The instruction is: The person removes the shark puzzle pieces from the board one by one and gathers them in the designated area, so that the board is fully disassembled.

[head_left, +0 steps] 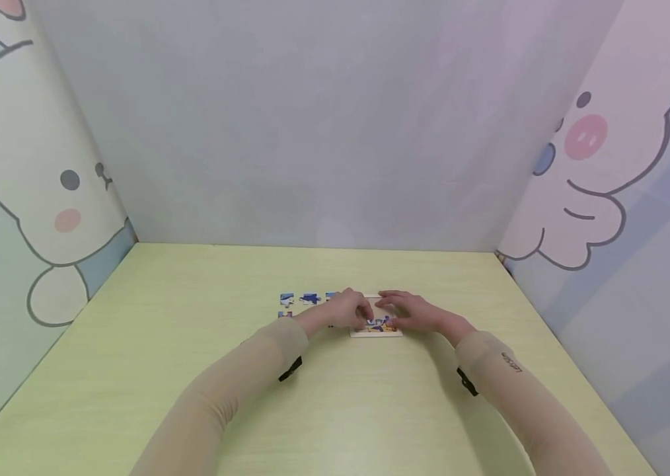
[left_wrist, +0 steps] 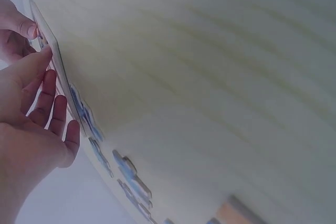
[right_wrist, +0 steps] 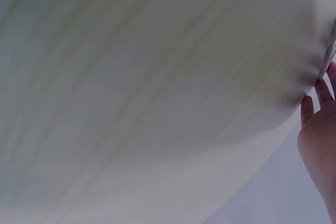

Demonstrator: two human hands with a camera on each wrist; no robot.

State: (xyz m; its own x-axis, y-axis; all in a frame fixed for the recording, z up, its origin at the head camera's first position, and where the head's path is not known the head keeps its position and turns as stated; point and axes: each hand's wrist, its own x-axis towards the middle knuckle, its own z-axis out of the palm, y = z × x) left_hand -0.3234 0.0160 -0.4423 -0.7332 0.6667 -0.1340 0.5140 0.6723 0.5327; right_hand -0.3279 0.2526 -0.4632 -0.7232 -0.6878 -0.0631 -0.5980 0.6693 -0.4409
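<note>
A white-framed jigsaw tray [head_left: 375, 334] lies on the table, its near part filled with blue, white and orange pieces [head_left: 378, 325]. My left hand [head_left: 348, 309] reaches down over the tray's left side, fingertips at the pieces. In the left wrist view, that hand [left_wrist: 39, 108] has its thumb at the frame's edge and its other fingers loosely bent, with no piece visible between them. From the right, my right hand [head_left: 415, 312] spreads across the tray, thumb near the fitted pieces and fingers toward the far edge. In the right wrist view, its fingertips [right_wrist: 316, 83] touch down beside the tray edge.
Loose jigsaw pieces lie left of the tray, among them a blue-and-white piece [head_left: 286, 299] and a dark blue one [head_left: 310, 299]. My left forearm partly covers others. The pale yellow table [head_left: 335, 410] meets a grey back wall [head_left: 311, 132] and printed side walls.
</note>
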